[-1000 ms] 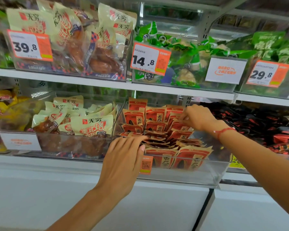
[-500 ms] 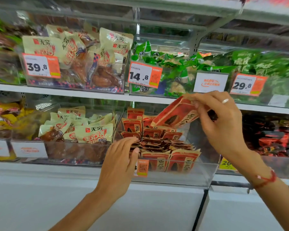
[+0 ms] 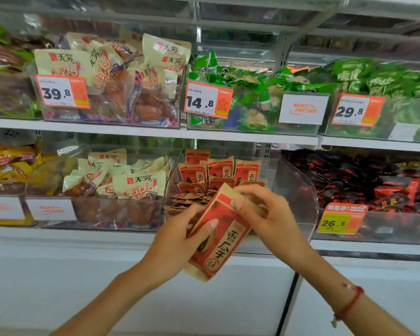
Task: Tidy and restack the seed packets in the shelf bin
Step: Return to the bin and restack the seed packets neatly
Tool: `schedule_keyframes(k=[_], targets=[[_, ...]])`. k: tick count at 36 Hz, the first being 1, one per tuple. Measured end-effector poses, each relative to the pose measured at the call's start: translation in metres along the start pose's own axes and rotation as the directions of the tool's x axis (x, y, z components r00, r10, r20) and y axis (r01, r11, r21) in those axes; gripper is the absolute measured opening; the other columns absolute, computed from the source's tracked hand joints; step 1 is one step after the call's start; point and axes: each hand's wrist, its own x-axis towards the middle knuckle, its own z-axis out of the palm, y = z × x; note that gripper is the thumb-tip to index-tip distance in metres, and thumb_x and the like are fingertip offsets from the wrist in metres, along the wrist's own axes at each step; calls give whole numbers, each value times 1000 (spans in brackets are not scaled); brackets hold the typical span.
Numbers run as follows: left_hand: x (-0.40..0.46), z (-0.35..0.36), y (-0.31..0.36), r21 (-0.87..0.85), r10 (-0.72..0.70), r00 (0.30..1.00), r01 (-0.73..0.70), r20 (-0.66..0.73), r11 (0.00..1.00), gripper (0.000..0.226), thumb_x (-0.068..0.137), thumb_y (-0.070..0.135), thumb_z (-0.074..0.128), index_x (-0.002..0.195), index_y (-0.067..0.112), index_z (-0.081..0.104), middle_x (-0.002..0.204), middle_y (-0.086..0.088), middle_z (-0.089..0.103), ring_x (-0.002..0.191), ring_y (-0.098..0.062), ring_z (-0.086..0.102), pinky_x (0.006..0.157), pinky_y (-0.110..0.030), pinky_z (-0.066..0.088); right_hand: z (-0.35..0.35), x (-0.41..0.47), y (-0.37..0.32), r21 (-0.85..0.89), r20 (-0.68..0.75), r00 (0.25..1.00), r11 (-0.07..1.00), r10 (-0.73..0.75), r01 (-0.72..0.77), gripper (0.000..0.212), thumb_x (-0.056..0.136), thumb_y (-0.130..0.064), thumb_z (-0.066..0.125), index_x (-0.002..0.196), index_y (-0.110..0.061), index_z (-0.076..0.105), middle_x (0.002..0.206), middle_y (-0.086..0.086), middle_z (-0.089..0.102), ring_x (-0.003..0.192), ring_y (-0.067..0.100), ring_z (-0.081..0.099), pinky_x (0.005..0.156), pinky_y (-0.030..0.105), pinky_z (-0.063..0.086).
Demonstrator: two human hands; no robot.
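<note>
head view, store shelving: upper shelf (image 3: 155, 129) carries clear bins with price tags; lower shelf holds the clear shelf bin (image 3: 298, 190), centre, between cream snack bags (image 3: 138, 184) on one side and dark red-black packs (image 3: 364, 180) on the other. seed packets (image 3: 218, 169), red and tan: some upright at the bin's back, others lying jumbled in front. held seed packet (image 3: 220, 241): out of the bin, tilted, in front of its rim. left hand (image 3: 177, 241) grips its lower part, thumb across the face; right hand (image 3: 267, 214) pinches its top edge. risk, judged: a loose pinch could drop the packet; pushing it in could topple the upright row.
</note>
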Motion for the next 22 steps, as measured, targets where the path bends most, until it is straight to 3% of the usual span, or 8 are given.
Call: schedule_keyframes(k=[2, 4, 6, 8, 10, 14, 18, 22], targets=[[0, 0, -5, -59, -24, 999, 25, 21, 998, 39, 78, 54, 54, 107, 30, 61, 97, 14, 72, 88, -3, 69, 76, -29, 58, 0, -2, 6, 167, 6, 991, 977, 136, -135, 20, 85, -16, 66, 104, -18, 63, 90, 5, 70, 86, 14, 68, 62, 24, 57], [0, 4, -6, -153, -56, 998, 56, -1, 987, 38, 77, 49, 55, 105, 24, 63, 95, 12, 73, 88, -7, 70, 74, -24, 55, -3, -3, 11, 273, 52, 960, 921, 274, -278, 29, 79, -23, 68, 107, -19, 62, 95, 9, 71, 91, 17, 69, 71, 30, 58], [0, 7, -4, -246, -112, 993, 99, -36, 964, 36, 79, 46, 55, 106, 23, 63, 95, 8, 74, 89, -9, 70, 73, -20, 55, -4, -4, 15, 261, 144, 928, 891, 344, -371, 32, 79, -29, 67, 108, -18, 64, 96, 7, 72, 95, 19, 69, 84, 35, 56], [-2, 9, -2, -305, -160, 985, 135, -59, 943, 28, 85, 43, 54, 105, 25, 64, 96, 6, 74, 86, -7, 71, 70, -18, 55, -1, -9, 15, 235, 227, 897, 872, 381, -430, 24, 86, -27, 63, 105, -13, 66, 93, 4, 74, 92, 19, 70, 88, 35, 55], [-3, 8, 1, -323, -174, 982, 142, -72, 936, 24, 89, 39, 54, 106, 25, 63, 96, 6, 74, 85, -6, 71, 68, -16, 55, 3, -13, 13, 222, 231, 891, 870, 391, -440, 19, 90, -25, 58, 100, -11, 67, 90, 0, 75, 87, 19, 70, 85, 33, 56], [-5, 7, 6, -333, -160, 986, 138, -40, 933, 27, 86, 40, 55, 108, 25, 62, 95, 9, 73, 83, -1, 70, 63, -11, 52, 7, -16, 11, 221, 105, 936, 910, 335, -350, 10, 90, -17, 59, 90, -11, 67, 85, -1, 74, 82, 19, 70, 76, 33, 58], [-5, 5, 7, -303, -150, 988, 155, 40, 940, 45, 73, 48, 60, 113, 28, 61, 101, 12, 71, 90, -2, 69, 68, -18, 55, 4, -16, 10, 281, 10, 948, 909, 317, -307, 11, 90, -12, 58, 92, -7, 68, 78, -5, 74, 71, 9, 70, 60, 16, 53], [-5, 0, 5, -282, -129, 989, 144, 72, 949, 34, 78, 40, 63, 111, 30, 64, 102, 11, 72, 91, -4, 69, 70, -18, 55, -1, -15, 11, 316, 17, 927, 878, 375, -361, 16, 91, -20, 58, 97, -10, 69, 85, -1, 75, 79, 15, 71, 68, 20, 56]])
